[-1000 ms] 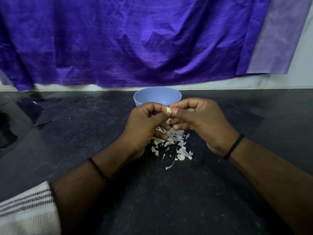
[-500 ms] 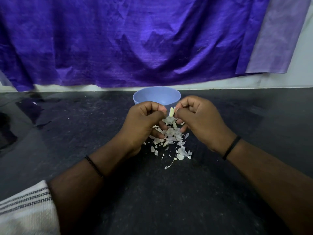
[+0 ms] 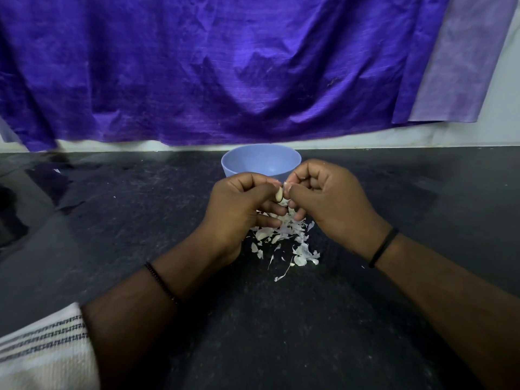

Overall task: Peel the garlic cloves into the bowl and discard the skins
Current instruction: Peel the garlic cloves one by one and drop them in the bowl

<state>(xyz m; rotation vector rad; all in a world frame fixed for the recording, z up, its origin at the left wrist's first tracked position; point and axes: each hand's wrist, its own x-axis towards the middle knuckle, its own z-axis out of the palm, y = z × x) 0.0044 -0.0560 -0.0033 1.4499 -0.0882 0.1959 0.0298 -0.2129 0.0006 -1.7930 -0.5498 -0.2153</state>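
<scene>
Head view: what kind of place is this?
Probably a home kitchen counter, though makeshift. A dark stone-like countertop runs to a pale wall, where a purple cloth hangs as a backdrop. A blue bowl and a pile of garlic skins suggest food prep.

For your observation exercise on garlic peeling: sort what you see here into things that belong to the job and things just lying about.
Part of the job:
- garlic clove, pinched between the left hand and right hand
- blue bowl
- pile of skins on the dark counter

Just there:
- purple cloth hanging behind
- striped cloth, lower left
</scene>
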